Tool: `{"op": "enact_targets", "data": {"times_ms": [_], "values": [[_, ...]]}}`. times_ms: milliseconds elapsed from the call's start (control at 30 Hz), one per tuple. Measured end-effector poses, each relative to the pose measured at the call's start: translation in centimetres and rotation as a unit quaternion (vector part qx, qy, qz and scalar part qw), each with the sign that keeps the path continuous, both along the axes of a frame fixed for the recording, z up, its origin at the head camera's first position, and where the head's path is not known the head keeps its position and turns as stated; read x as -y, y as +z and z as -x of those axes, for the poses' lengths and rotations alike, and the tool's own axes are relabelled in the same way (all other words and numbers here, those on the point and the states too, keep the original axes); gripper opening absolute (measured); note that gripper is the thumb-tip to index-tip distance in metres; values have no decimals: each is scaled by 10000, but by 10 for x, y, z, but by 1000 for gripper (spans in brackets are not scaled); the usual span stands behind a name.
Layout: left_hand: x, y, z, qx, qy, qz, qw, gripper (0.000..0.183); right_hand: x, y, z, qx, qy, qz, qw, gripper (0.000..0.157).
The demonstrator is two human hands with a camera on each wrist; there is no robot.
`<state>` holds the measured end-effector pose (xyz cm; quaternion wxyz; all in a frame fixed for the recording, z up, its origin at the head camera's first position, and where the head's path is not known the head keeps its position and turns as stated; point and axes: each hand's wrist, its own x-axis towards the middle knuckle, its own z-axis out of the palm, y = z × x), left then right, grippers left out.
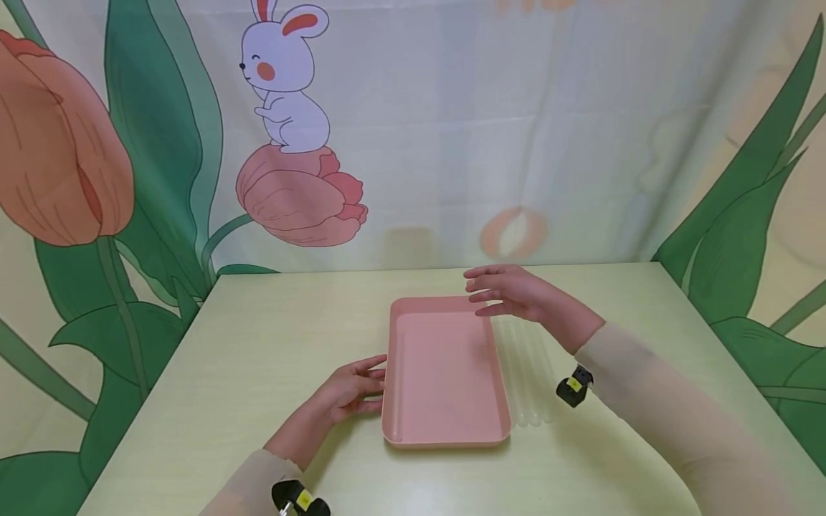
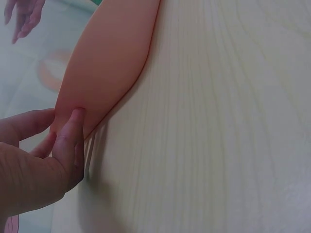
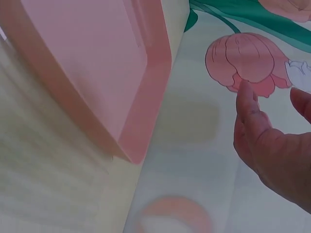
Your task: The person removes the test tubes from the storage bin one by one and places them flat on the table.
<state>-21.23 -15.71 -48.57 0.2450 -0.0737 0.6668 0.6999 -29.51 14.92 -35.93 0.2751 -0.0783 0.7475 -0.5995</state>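
Observation:
A shallow pink rectangular tray (image 1: 445, 380) with rounded corners lies on the pale wooden table, its long side running away from me. My left hand (image 1: 353, 390) is at its left side. In the left wrist view, the fingertips (image 2: 77, 116) meet the tray's outer wall (image 2: 109, 53) without curling round it. Over by the far right corner, my right hand (image 1: 510, 292) is raised with its fingers spread and nothing in them. The right wrist view shows that hand (image 3: 274, 141) apart from the tray rim (image 3: 138, 141).
Clear, ribbed, tube-like pieces (image 1: 525, 373) lie along the tray's right side. Behind the table (image 1: 290, 322) hangs a pale cloth (image 1: 439, 129) printed with a rabbit and tulips. Black wrist devices (image 1: 574, 387) are strapped at both sleeves.

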Motion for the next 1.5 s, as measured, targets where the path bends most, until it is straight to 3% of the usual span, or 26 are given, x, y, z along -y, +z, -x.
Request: {"op": "enact_targets", "data": {"times_ms": [600, 900, 1200, 1333, 1500], "values": [[1, 0, 0, 14, 61, 86, 9999, 59, 64, -41, 3, 698, 79, 115, 9975, 55], [0, -1, 2, 68, 180, 156, 9997, 58, 84, -59, -1, 1014, -367, 59, 9942, 54], [-1, -2, -1, 5, 49, 33, 10000, 60, 100, -86, -1, 1370, -456, -94, 9895, 55], [-1, -2, -1, -37, 19, 29, 10000, 61, 101, -93, -4, 1251, -524, -27, 9908, 53], [0, -3, 0, -49, 1, 23, 10000, 61, 96, -99, -15, 508, -218, -46, 9985, 41]]}}
